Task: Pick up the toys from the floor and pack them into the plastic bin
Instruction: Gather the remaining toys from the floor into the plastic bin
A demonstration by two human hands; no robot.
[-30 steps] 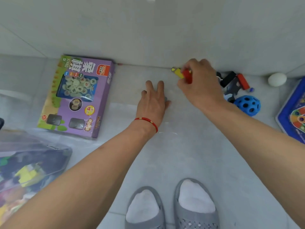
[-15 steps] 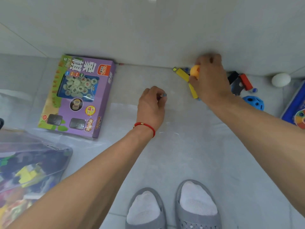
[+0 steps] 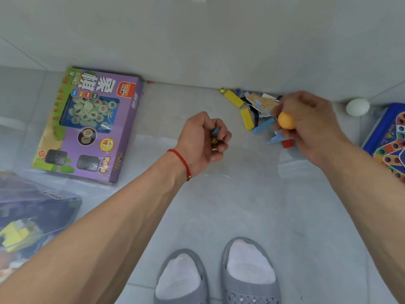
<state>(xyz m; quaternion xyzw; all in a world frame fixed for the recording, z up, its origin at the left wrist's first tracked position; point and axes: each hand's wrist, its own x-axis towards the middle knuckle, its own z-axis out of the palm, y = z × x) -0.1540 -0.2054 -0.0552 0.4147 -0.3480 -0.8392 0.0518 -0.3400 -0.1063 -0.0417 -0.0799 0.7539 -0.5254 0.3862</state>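
My left hand (image 3: 203,139) hovers over the floor with its fingers curled around small pieces (image 3: 214,135), one blue and one brownish. My right hand (image 3: 306,123) grips an orange ball (image 3: 286,120) and a red block (image 3: 288,143) that pokes out below the palm. Under and beside it, along the wall, lie two yellow blocks (image 3: 234,98), a blue stick (image 3: 263,125), a printed paper piece (image 3: 262,103) and a blue triangle (image 3: 277,138). The clear plastic bin (image 3: 32,216) with toys inside sits at the lower left.
A purple chess-set box (image 3: 92,121) lies flat on the floor at the left. A white egg-shaped toy (image 3: 357,107) rests by the wall at the right, with a blue game board (image 3: 388,145) beside it. My two slippered feet (image 3: 217,275) stand at the bottom.
My left hand went from flat on the floor to curled around small pieces and lifted. My right hand picked up the orange ball and drew back to the right, uncovering the blocks.
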